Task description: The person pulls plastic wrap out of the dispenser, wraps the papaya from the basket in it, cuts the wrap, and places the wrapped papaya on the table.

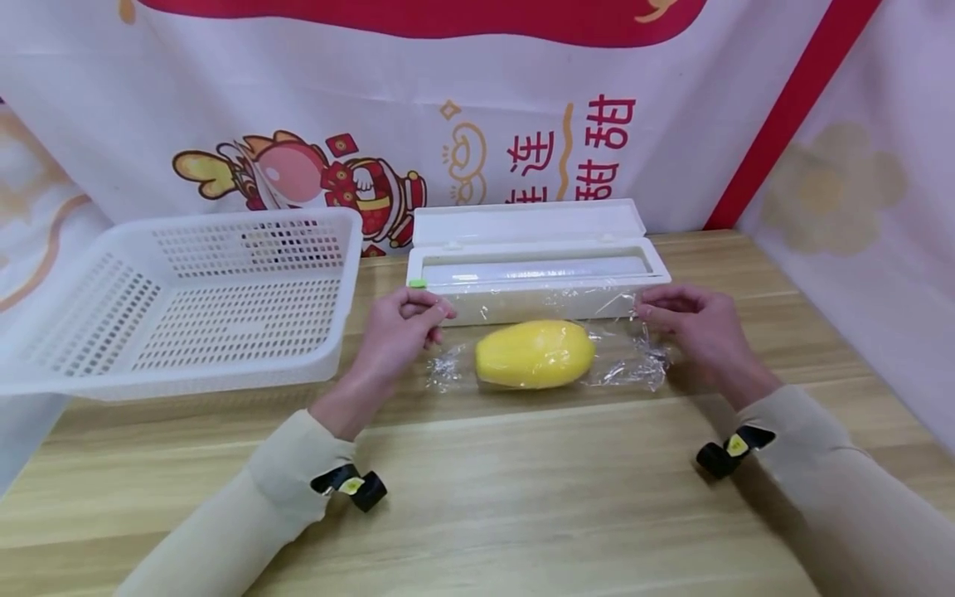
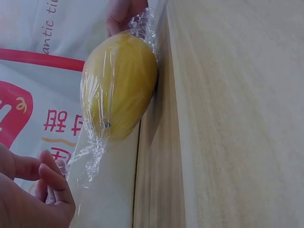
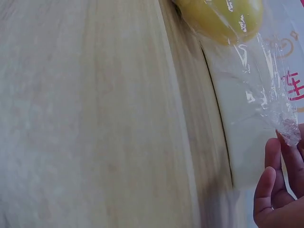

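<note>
A yellow oval fruit (image 1: 535, 355), papaya-like in shape, lies wrapped in clear plastic wrap (image 1: 627, 369) on the table, right before the white wrap dispenser box (image 1: 537, 303). The wrap's loose ends crumple out on both sides of it. At the box's left front corner, my left hand (image 1: 399, 332) pinches the wrap between thumb and fingers. My right hand (image 1: 697, 323) holds the wrap at the box's right end, fingertips at the bunched film in the right wrist view. A small dark spot marks the fruit's near end in the left wrist view.
The dispenser's lid (image 1: 525, 224) stands raised at the back, with a roll of film (image 1: 533, 272) inside the box. A white perforated basket (image 1: 328, 365) sits at the left. Behind the wooden table (image 1: 522, 497) hangs a printed cloth (image 1: 522, 83).
</note>
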The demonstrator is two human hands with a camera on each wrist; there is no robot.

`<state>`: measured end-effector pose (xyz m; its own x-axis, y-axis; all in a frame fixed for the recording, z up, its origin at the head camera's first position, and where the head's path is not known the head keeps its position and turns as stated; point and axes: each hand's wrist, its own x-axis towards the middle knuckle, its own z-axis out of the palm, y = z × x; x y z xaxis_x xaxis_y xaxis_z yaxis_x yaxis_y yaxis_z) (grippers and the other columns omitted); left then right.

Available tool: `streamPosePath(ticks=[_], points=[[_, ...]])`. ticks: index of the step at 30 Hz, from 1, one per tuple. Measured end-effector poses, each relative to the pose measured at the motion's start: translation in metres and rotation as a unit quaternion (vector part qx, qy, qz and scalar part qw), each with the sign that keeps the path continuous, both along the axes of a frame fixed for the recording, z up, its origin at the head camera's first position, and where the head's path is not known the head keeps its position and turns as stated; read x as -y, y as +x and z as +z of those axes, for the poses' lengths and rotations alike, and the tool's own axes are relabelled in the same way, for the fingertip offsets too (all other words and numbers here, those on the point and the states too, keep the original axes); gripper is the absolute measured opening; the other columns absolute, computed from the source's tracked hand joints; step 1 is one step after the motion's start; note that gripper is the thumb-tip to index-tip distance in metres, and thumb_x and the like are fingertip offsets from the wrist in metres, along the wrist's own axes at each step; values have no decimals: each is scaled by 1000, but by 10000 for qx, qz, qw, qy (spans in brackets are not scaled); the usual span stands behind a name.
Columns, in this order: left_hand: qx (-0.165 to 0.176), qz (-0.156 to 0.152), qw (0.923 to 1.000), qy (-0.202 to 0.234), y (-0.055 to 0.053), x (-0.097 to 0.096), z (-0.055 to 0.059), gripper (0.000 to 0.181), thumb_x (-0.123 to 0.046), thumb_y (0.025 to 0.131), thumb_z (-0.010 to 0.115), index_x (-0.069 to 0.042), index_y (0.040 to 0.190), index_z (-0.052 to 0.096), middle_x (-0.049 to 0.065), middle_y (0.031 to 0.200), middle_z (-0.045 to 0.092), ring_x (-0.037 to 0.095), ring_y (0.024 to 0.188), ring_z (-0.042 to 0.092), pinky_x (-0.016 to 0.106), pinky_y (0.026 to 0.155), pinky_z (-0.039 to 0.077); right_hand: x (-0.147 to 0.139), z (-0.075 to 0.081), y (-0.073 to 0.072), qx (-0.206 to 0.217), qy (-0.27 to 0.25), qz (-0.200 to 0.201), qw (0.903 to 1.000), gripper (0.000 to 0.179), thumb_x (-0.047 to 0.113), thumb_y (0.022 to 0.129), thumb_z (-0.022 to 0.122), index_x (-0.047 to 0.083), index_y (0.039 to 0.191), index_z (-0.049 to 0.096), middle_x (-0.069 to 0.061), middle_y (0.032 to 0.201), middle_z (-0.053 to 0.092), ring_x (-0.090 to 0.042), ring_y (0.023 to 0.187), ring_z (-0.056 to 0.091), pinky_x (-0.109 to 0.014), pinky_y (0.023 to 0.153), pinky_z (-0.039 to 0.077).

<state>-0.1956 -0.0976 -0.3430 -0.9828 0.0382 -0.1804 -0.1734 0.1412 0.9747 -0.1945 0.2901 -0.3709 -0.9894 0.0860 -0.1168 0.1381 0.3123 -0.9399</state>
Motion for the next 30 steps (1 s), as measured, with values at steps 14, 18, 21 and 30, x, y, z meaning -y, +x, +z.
streamPosePath(ticks=[14,18,21,30], points=[[-236,-574,9981,47,5,-3,2,29,-20,107,65,-4,131,67,22,119,68,16,91,70,27,85,63,-3,8,11,-353,103,151,9992,33,25,101,74,11,131,74,25,106,76,0,97,67,-19,82,60],[-245,-633,9976,-103,6,-3,2,28,-26,107,65,-7,127,69,21,122,67,17,94,70,30,89,64,-4,7,14,-411,186,183,9988,33,27,102,73,9,130,74,28,106,76,3,98,65,-16,82,57],[-269,-606,9977,-164,7,-3,2,28,-27,107,64,-6,125,70,16,120,68,16,95,71,30,90,64,-5,7,16,-459,-3,232,9987,30,25,103,72,9,128,75,25,106,78,1,98,67,-17,83,58],[-53,-569,9979,-302,8,-4,4,32,-30,110,58,-5,128,69,11,128,67,19,105,71,30,95,62,-7,8,24,-796,-1017,462,9906,18,15,100,74,7,115,79,12,105,81,-3,97,71,-15,82,59]])
